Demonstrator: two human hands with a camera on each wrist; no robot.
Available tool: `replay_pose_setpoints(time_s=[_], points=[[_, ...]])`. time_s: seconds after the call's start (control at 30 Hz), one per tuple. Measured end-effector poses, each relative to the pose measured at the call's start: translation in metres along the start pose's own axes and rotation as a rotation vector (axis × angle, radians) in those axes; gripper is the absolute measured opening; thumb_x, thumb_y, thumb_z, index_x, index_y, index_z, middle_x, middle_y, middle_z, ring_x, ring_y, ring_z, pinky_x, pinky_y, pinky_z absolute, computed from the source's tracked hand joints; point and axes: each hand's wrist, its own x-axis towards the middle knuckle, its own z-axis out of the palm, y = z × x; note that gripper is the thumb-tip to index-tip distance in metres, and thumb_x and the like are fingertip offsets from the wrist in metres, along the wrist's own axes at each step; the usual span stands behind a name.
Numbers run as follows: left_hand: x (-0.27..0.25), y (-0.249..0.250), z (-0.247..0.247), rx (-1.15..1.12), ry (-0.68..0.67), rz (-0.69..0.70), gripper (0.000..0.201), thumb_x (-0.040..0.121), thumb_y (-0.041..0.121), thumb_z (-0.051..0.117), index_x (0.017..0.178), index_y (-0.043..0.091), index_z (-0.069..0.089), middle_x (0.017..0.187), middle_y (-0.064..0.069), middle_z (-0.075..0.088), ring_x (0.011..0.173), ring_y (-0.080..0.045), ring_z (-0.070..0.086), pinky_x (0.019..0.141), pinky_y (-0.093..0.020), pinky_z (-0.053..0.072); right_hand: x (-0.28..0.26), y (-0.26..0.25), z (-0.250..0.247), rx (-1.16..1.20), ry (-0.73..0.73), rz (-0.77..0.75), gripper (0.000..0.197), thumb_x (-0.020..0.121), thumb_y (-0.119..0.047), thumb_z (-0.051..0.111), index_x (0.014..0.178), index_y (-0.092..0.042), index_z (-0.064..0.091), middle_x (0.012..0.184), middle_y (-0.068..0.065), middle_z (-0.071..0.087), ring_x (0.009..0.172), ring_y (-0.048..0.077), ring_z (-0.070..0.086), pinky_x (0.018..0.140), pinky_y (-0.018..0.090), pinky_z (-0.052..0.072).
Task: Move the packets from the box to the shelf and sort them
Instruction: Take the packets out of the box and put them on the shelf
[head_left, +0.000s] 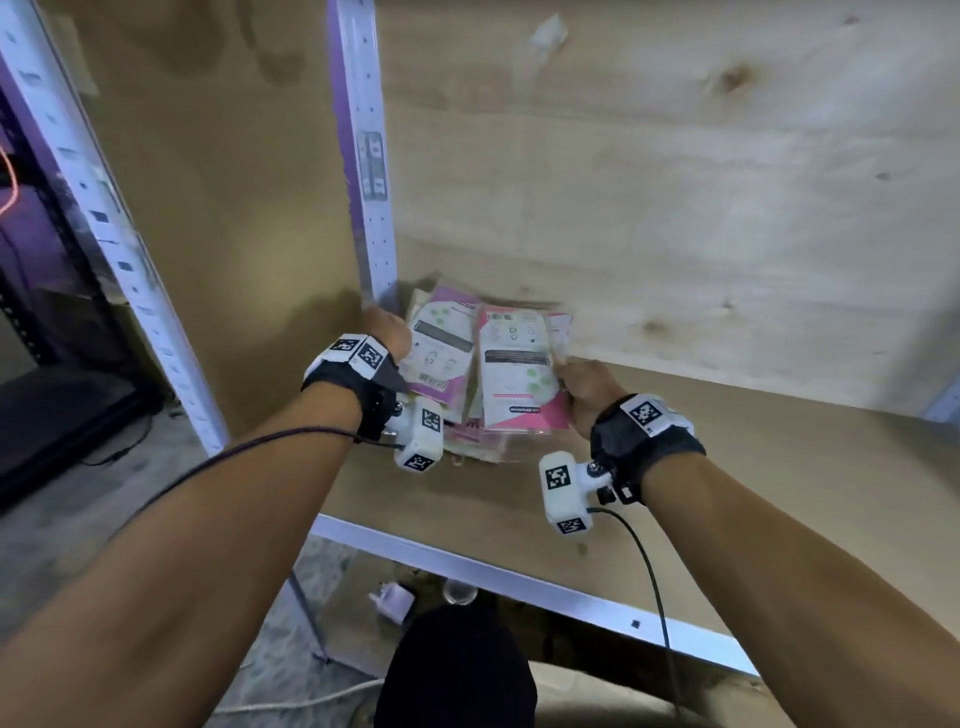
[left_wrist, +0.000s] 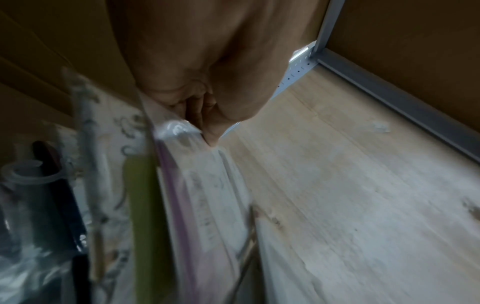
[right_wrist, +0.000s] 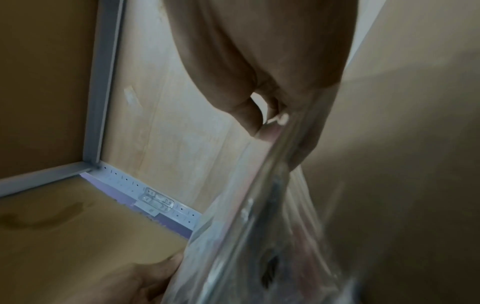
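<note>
Below and beside the rack

A white plug (head_left: 392, 598) and a clear glass (head_left: 460, 591) lie on the floor near; a black stand (head_left: 62, 395) sits far left.

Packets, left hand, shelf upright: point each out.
packets (head_left: 514, 358): head view, printed face of the top right packet.
left hand (head_left: 387, 332): head view, back of the hand.
shelf upright (head_left: 371, 208): head view, perforated front face.

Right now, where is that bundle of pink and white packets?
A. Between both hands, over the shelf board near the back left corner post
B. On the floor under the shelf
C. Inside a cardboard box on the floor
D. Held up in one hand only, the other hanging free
A: the left hand and the right hand grip opposite sides of the packets over the shelf board, near the corner post.
</note>
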Motion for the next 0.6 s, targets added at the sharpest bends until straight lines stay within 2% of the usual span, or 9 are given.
replay_pose_setpoints(time_s=[0.07, 0.1, 0.17, 0.23, 0.33, 0.43, 0.5, 0.57, 0.6], points=[[0.001, -0.002, 0.004, 0.073, -0.015, -0.004, 0.039, 0.101, 0.01, 0.047, 0.135, -0.007, 0.054, 0.134, -0.025, 0.059, 0.125, -0.038, 0.057, 0.092, -0.034, 0.045, 0.013, 0.003, 0.007, -0.095, 0.006, 0.003, 0.032, 0.1, -0.005, 0.049, 0.127, 0.01, 0.056, 0.131, 0.027, 0.059, 0.119, 0.041, 0.06, 0.101, 0.048, 0.049], [0.005, -0.004, 0.007, 0.093, -0.021, 0.008, 0.039, 0.101, 0.01, 0.046, 0.135, -0.008, 0.053, 0.133, -0.026, 0.059, 0.124, -0.038, 0.057, 0.096, -0.036, 0.046, 0.021, 0.007, 0.01, -0.132, 0.016, 0.001, 0.034, 0.099, -0.005, 0.049, 0.128, 0.012, 0.055, 0.133, 0.028, 0.058, 0.12, 0.04, 0.059, 0.095, 0.042, 0.049], [0.008, -0.007, 0.011, 0.139, -0.014, 0.022, 0.037, 0.1, 0.008, 0.045, 0.131, -0.01, 0.056, 0.131, -0.027, 0.06, 0.122, -0.039, 0.057, 0.099, -0.038, 0.046, 0.033, 0.013, 0.015, -0.146, 0.047, 0.019, 0.031, 0.096, -0.004, 0.052, 0.117, 0.019, 0.059, 0.127, 0.034, 0.06, 0.106, 0.036, 0.063, 0.083, 0.038, 0.044], [0.013, -0.01, 0.012, 0.158, -0.013, 0.033, 0.033, 0.099, 0.002, 0.045, 0.124, -0.012, 0.06, 0.13, -0.027, 0.061, 0.121, -0.039, 0.058, 0.099, -0.037, 0.045, 0.041, 0.017, 0.021, -0.205, 0.056, 0.011, 0.024, 0.094, -0.003, 0.053, 0.099, 0.016, 0.065, 0.111, 0.034, 0.066, 0.092, 0.035, 0.065, 0.08, 0.039, 0.046], [0.02, -0.015, 0.009, 0.173, 0.035, 0.04, 0.031, 0.095, -0.005, 0.048, 0.12, -0.018, 0.059, 0.131, -0.028, 0.059, 0.124, -0.038, 0.056, 0.102, -0.034, 0.042, 0.044, 0.017, 0.028, -0.305, 0.065, -0.002, 0.025, 0.093, -0.008, 0.053, 0.07, -0.004, 0.062, 0.069, 0.013, 0.062, 0.059, 0.024, 0.056, 0.058, 0.031, 0.044], [0.023, -0.021, 0.007, 0.197, 0.051, 0.065, 0.023, 0.094, -0.002, 0.054, 0.111, -0.013, 0.065, 0.129, -0.025, 0.062, 0.121, -0.036, 0.058, 0.102, -0.033, 0.043, 0.046, 0.015, 0.041, -0.333, 0.077, -0.03, 0.024, 0.094, -0.018, 0.053, 0.072, -0.01, 0.057, 0.061, 0.005, 0.055, 0.049, 0.018, 0.049, 0.045, 0.024, 0.036], [0.021, -0.026, 0.006, 0.237, 0.02, 0.075, 0.026, 0.096, 0.009, 0.059, 0.114, -0.009, 0.066, 0.129, -0.023, 0.064, 0.12, -0.036, 0.06, 0.103, -0.035, 0.044, 0.043, 0.013, 0.052, -0.323, 0.049, -0.041, 0.022, 0.093, -0.033, 0.06, 0.087, -0.011, 0.06, 0.076, 0.005, 0.063, 0.058, 0.018, 0.058, 0.049, 0.024, 0.043], [0.019, -0.031, 0.004, 0.27, -0.02, 0.06, 0.039, 0.099, 0.019, 0.057, 0.124, -0.011, 0.061, 0.127, -0.025, 0.063, 0.117, -0.038, 0.061, 0.1, -0.04, 0.047, 0.043, 0.015, 0.06, -0.336, -0.008, -0.049, 0.055, 0.081, -0.049, 0.071, 0.115, -0.01, 0.055, 0.103, 0.008, 0.069, 0.084, 0.025, 0.069, 0.071, 0.037, 0.058], [0.018, -0.034, 0.002, 0.266, -0.035, 0.06, 0.041, 0.099, 0.021, 0.056, 0.124, -0.011, 0.06, 0.124, -0.028, 0.064, 0.114, -0.04, 0.062, 0.097, -0.042, 0.048, 0.042, 0.017, 0.062, -0.359, -0.025, -0.062, 0.075, 0.073, -0.053, 0.077, 0.127, -0.009, 0.049, 0.113, 0.01, 0.068, 0.095, 0.03, 0.07, 0.082, 0.044, 0.059]])
